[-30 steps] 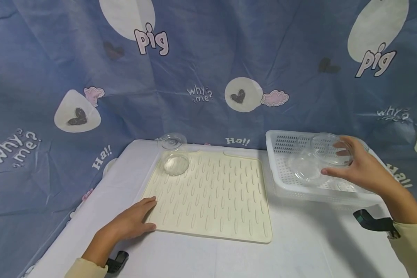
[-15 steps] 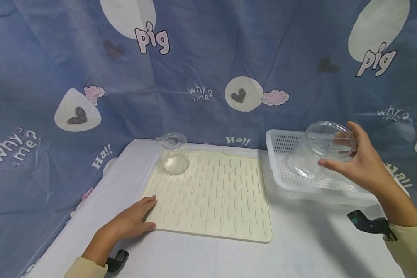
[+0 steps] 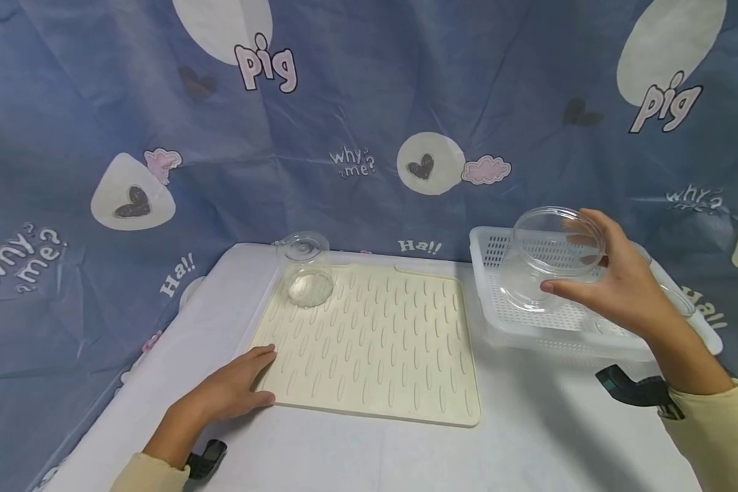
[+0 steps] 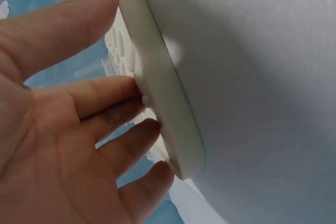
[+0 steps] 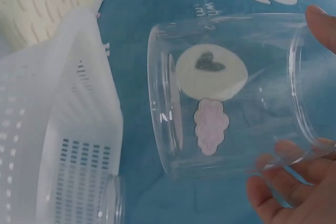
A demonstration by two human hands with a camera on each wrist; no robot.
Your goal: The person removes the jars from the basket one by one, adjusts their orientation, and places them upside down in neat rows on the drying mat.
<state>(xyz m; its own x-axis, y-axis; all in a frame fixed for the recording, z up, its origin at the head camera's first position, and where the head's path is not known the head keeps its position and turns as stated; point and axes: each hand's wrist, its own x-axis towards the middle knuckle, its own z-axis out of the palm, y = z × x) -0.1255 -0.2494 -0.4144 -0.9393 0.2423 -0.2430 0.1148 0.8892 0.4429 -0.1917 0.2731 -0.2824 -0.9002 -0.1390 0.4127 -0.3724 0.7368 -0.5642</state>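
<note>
With thumb and fingers curled round one end, my right hand (image 3: 621, 280) grips a clear jar (image 3: 556, 236) above the white basket. The right wrist view has this see-through jar (image 5: 220, 129) lying across its middle, with nothing visible inside. My left hand (image 3: 224, 389) rests at the left front corner of a cream ridged mat (image 3: 375, 348). In the left wrist view its fingertips touch the mat's edge (image 4: 163, 98), the fingers loosely bent and not wrapped round anything. Another clear jar (image 3: 309, 270) stands on the mat's back left corner.
A white perforated basket (image 3: 498, 321) stands right of the mat on the white-covered table (image 3: 430, 458). Clear round pieces (image 3: 676, 301) lie in it, partly hidden by the right arm. A blue printed cloth (image 3: 369, 89) hangs behind the table.
My right hand has lifted the clear jar up out of the basket and carried it a little to the left. The left hand has stayed at the mat's corner.
</note>
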